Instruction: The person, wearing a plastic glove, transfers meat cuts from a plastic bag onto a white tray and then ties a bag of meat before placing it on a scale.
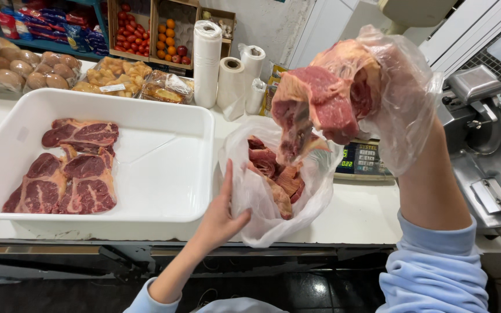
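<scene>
Head view: right hand (398, 87), film-gloved, grips meat slab (320, 104) directly above bag (273, 185), long axis hanging down. Left hand (221, 217) pinches bag rim open.

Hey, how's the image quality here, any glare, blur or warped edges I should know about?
Head view: bright, even overhead light with soft shadows; mild glare on the white tray rim and on the plastic bag; the raised meat cut in the covered right hand looks slightly soft; the left hand is sharp; counter edges bow from wide-angle distortion.

Butcher shop counter: meat tray (163, 116), scale (362, 161), slicer (488, 150), bag rolls (207, 64).
</scene>
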